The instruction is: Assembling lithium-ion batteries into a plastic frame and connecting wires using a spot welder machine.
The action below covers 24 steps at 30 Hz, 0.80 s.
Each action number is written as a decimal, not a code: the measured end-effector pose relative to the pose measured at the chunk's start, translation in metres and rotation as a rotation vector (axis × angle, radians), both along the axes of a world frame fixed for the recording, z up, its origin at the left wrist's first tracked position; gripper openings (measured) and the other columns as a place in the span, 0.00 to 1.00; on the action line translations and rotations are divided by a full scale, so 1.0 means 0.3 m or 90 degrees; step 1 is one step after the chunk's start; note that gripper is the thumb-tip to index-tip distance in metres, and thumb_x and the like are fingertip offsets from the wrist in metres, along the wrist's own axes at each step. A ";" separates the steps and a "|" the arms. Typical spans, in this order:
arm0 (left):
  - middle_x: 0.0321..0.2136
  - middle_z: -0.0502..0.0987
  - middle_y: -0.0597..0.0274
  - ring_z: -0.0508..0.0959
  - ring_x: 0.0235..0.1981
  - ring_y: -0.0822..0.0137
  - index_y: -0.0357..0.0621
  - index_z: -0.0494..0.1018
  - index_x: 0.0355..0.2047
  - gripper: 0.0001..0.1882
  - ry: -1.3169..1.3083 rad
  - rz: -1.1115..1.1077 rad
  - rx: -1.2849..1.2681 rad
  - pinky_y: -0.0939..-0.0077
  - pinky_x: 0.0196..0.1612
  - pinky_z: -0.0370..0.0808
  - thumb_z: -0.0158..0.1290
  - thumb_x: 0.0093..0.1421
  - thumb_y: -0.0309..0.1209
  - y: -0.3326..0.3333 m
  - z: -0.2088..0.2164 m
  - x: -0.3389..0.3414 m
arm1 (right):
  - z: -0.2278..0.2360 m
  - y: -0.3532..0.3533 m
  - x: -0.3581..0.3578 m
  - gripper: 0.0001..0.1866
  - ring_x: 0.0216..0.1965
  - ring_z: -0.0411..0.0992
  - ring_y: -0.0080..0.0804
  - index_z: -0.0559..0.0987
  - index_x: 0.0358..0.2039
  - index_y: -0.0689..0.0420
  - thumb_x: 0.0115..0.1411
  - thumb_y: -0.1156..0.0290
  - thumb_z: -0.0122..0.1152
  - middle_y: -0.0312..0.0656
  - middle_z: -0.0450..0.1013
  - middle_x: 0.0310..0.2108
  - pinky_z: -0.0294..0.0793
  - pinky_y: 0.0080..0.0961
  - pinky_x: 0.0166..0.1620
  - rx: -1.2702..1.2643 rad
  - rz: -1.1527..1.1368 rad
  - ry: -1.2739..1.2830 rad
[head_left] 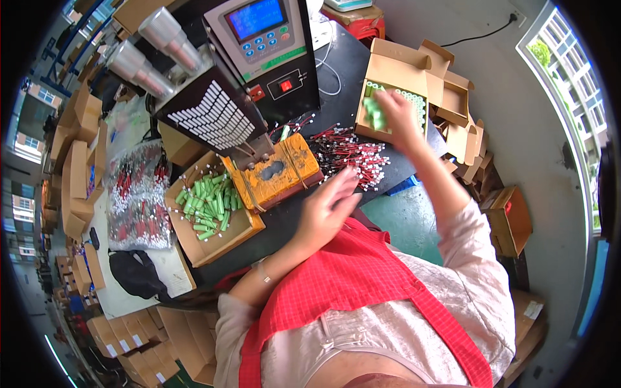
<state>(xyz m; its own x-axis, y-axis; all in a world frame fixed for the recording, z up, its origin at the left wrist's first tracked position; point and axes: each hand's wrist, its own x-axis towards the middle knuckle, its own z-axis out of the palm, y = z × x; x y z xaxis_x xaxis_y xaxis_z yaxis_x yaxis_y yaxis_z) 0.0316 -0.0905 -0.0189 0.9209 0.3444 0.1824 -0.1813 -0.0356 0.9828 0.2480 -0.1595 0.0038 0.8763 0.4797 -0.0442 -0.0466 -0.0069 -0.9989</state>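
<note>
My right hand [398, 116] is over an open cardboard box [377, 133] at the far right of the table. Green cylindrical battery cells [414, 101] stand in rows inside it. Some green cells [373, 113] lie by the fingertips; motion blur hides whether the fingers hold any. My left hand [326, 210] has its fingers stretched out, holding nothing visible. Just beyond it is a heap of red and black wires with white connectors [352, 155]. Left of that, a worn yellow block [278, 171] bound with bands sits beneath the welding machine's tips [254, 150].
The black machine [223, 110] with a lit blue screen [255, 17] stands at the back. A shallow cardboard box [242, 234] of loose green cells with wires lies left of the block. Bagged wire leads [139, 194] are farther left. Open cartons [456, 97] lie at the right.
</note>
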 end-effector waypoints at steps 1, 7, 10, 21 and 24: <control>0.57 0.59 0.51 0.64 0.55 0.66 0.40 0.49 0.59 0.34 -0.071 -0.026 -0.069 0.72 0.54 0.63 0.53 0.56 0.25 -0.051 -0.042 0.045 | -0.033 -0.015 -0.098 0.12 0.25 0.69 0.18 0.76 0.30 0.60 0.57 0.63 0.55 0.35 0.72 0.23 0.69 0.19 0.28 0.014 -0.002 -0.005; 0.49 0.64 0.63 0.64 0.51 0.70 0.42 0.56 0.55 0.25 -0.027 -0.009 -0.573 0.74 0.56 0.58 0.39 0.64 0.45 -0.160 -0.123 0.031 | -0.167 -0.137 -0.497 0.04 0.33 0.70 0.29 0.74 0.30 0.61 0.57 0.75 0.52 0.42 0.72 0.31 0.68 0.23 0.37 -0.057 -0.006 -0.323; 0.41 0.71 0.62 0.71 0.42 0.74 0.41 0.66 0.46 0.18 0.086 -0.013 -0.783 0.78 0.46 0.68 0.48 0.60 0.38 -0.118 -0.141 -0.033 | -0.121 -0.203 -0.497 0.07 0.33 0.68 0.39 0.76 0.29 0.58 0.47 0.74 0.59 0.41 0.70 0.31 0.69 0.30 0.35 -0.151 0.135 -0.553; 0.40 0.72 0.55 0.72 0.43 0.65 0.40 0.65 0.44 0.15 0.196 -0.107 -0.793 0.67 0.47 0.72 0.51 0.56 0.25 -0.071 -0.204 -0.157 | -0.143 -0.064 -0.217 0.10 0.46 0.66 0.41 0.76 0.29 0.55 0.44 0.73 0.63 0.40 0.70 0.40 0.64 0.35 0.48 -0.158 0.334 -0.817; 0.38 0.72 0.57 0.73 0.43 0.66 0.38 0.68 0.41 0.12 0.192 -0.148 -0.766 0.70 0.45 0.73 0.51 0.57 0.25 -0.065 -0.222 -0.174 | -0.139 -0.029 -0.171 0.06 0.42 0.69 0.37 0.77 0.27 0.56 0.46 0.74 0.63 0.38 0.73 0.34 0.66 0.33 0.46 -0.067 0.341 -0.747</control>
<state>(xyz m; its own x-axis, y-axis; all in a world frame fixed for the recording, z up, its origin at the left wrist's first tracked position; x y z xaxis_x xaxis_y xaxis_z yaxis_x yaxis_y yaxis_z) -0.0207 -0.1101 -0.0855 0.9320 -0.0293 -0.3613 0.1736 0.9111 0.3740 0.1967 -0.1681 -0.0379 0.1185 0.8218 0.5574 0.8849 0.1673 -0.4347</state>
